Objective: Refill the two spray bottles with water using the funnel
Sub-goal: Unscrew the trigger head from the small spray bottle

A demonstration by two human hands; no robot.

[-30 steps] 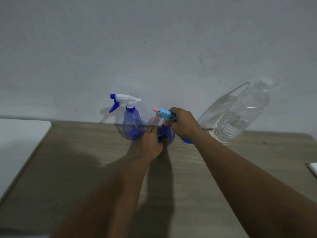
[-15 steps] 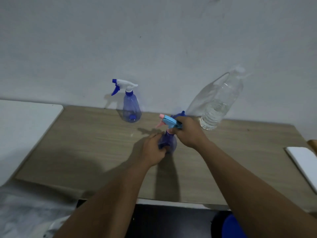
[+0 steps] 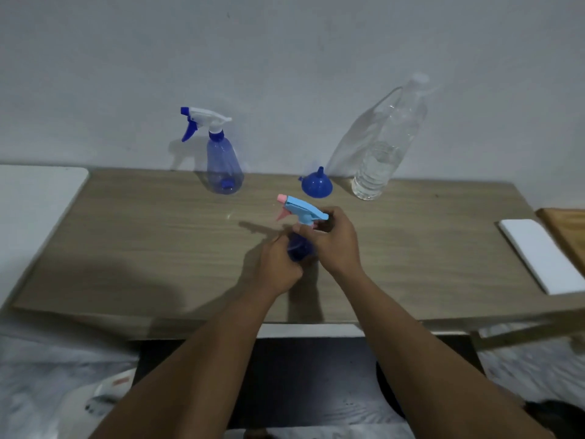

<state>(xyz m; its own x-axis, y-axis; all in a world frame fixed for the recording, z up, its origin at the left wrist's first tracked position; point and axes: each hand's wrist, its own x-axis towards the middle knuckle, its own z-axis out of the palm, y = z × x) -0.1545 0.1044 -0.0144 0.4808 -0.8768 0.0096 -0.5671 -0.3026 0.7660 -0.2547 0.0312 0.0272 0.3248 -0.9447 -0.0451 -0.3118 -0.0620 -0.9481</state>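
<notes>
Tabletop [image 3: 126, 248] centre: the blue spray bottle [image 3: 299, 251] is gripped by the left hand [image 3: 278, 264], its trigger head [image 3: 302, 210] clasped by the right hand [image 3: 335, 242]. It has been drawn forward from the rear edge, where the funnel [image 3: 316, 184], now unhidden, stands spout-up between the second spray bottle [image 3: 221, 163] and the water bottle [image 3: 380, 160].

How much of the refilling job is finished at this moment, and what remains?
Done: nothing looks filled yet. In hand: the left hand grips the near spray bottle, the right hand holds its light-blue head, probably to unscrew it. Left: the funnel sits spout-up, unused, beside the water bottle; the far spray bottle stands capped. Both fillings remain.
</notes>
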